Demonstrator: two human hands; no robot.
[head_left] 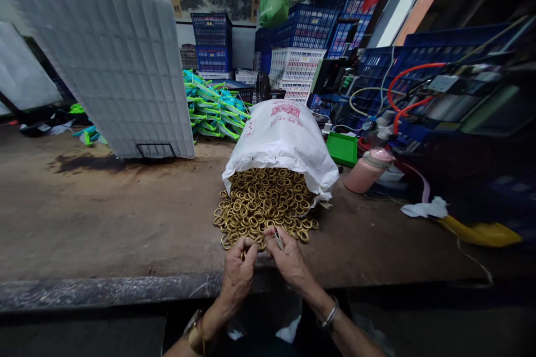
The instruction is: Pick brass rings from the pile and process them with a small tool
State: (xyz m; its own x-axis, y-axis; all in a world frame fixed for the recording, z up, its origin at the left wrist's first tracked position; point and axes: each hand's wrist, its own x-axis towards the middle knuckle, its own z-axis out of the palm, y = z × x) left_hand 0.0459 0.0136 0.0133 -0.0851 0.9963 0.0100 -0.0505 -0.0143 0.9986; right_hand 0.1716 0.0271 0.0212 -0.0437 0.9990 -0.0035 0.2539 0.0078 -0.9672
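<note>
Brass-coloured rings point(257, 209) spill in a heap from the mouth of a white woven sack point(278, 136), which lies on its side on the table. At the front edge of the heap, my left hand point(239, 270) is closed, pinching a ring point(243, 255) between thumb and fingers. Close beside it on the right, my right hand point(291, 262) is also closed, around a small grey hand tool point(278, 240) with a narrow dark part; its exact kind is unclear. A small gap separates the two hands. The fingers partly hide both the ring and the tool.
The brown table point(125, 223) has a worn front edge. At left stands a white padded panel point(125, 67), with green and blue pieces point(213, 109) behind it. Right of the sack are a green tray point(342, 149), a pink bottle point(368, 170) and hoses. Crates point(297, 64) are stacked behind.
</note>
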